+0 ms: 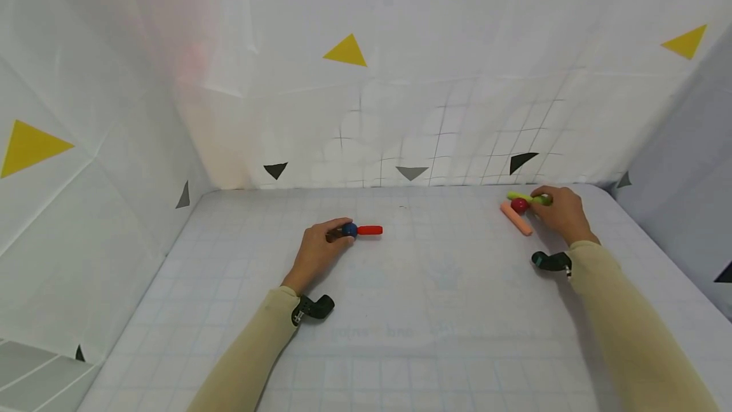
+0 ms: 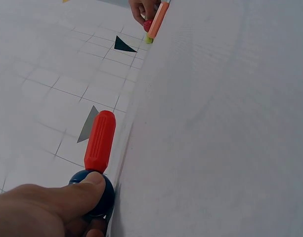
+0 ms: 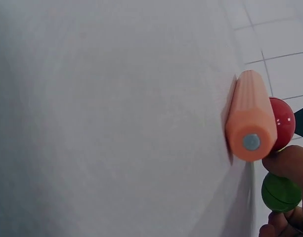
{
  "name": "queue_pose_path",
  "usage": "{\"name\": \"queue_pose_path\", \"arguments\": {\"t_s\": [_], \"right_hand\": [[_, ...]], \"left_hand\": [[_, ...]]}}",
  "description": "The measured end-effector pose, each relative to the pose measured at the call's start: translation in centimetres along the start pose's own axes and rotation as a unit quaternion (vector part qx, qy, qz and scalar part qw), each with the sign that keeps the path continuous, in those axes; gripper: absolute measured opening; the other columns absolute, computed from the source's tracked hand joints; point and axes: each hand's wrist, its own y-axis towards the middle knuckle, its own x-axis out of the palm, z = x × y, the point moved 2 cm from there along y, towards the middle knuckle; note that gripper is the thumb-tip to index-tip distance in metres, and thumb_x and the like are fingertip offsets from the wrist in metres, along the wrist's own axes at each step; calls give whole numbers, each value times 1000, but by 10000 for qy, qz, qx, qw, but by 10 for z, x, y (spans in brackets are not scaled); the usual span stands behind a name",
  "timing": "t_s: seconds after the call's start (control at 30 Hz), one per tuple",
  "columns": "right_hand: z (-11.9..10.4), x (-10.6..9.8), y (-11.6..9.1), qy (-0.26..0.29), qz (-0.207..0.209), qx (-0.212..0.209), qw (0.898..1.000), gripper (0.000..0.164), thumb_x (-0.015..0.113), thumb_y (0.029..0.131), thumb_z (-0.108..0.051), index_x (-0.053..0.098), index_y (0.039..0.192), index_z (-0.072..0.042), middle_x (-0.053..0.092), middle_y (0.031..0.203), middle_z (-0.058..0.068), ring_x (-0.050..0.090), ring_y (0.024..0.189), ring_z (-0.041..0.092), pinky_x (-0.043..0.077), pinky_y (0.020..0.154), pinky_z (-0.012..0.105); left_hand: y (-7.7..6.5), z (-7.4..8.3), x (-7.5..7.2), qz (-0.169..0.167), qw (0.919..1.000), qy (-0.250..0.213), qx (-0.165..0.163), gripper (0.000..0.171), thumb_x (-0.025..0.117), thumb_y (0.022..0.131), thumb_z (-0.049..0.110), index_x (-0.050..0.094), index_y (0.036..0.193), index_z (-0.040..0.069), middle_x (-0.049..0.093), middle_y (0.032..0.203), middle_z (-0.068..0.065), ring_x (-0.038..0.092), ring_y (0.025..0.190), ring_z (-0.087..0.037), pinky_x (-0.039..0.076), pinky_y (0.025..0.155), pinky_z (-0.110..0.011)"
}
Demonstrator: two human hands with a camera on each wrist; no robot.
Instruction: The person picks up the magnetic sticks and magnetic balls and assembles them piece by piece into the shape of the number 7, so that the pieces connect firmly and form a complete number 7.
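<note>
My left hand (image 1: 321,245) pinches a glossy blue ball (image 1: 350,229) between thumb and fingers. A red ribbed rod (image 1: 370,230) points away from that ball, end against it. Over at the far right of the table, my right hand (image 1: 563,210) holds a green ball (image 3: 281,192), its thumb above and fingers below. Beside that ball, a yellow-green rod (image 1: 518,196) reaches left, mostly hidden in the right wrist view. A red ball (image 1: 520,206) lies close to the thumb. Next to it rests a peach rod (image 1: 516,219) with a round metal disc in its end.
A white, faintly gridded sheet covers the table (image 1: 412,297). Behind stands a white sheet wall (image 1: 457,30) with yellow, black and grey triangles. Side sheets rise at left (image 1: 114,221) and right (image 1: 686,164). A small dark camera mount (image 1: 314,306) sits on each wrist.
</note>
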Motion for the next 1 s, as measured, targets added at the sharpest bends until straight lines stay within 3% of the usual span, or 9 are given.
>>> {"name": "queue_pose_path", "arguments": {"t_s": [0.37, 0.6, 0.83, 1.0], "right_hand": [[-1, 1, -6, 110, 73, -29, 9999, 26, 65, 101, -7, 68, 123, 7, 47, 125, 35, 38, 118, 52, 37, 100, 71], [-2, -1, -8, 148, 335, -181, 9992, 20, 67, 100, -6, 69, 115, 6, 48, 116, 34, 41, 109, 50, 41, 90, 69], [-5, -6, -6, 189, 420, -129, 9989, 38, 67, 101, -13, 59, 133, 6, 49, 124, 38, 45, 113, 53, 43, 96, 69], [-10, -10, -7, 554, 313, 217, 9977, 52, 69, 101, -16, 47, 140, 10, 48, 134, 39, 48, 118, 53, 45, 99, 66]], "left_hand": [[0, 1, 0, -16, 10000, 63, 13, 42, 79, 95, 16, 71, 136, 15, 75, 110, -3, 66, 95, -20, 53, 92, -42], [0, 0, 0, -3, 10000, 88, -5, 41, 79, 95, 15, 71, 136, 15, 75, 109, -3, 66, 95, -20, 53, 92, -41], [0, 1, 0, 11, 10000, 81, 25, 42, 79, 95, 15, 71, 136, 14, 75, 110, -4, 66, 95, -19, 53, 91, -41], [0, 2, 0, 14, 10000, 80, -1, 42, 79, 95, 16, 71, 136, 14, 75, 109, -3, 65, 95, -19, 53, 90, -41]]}}
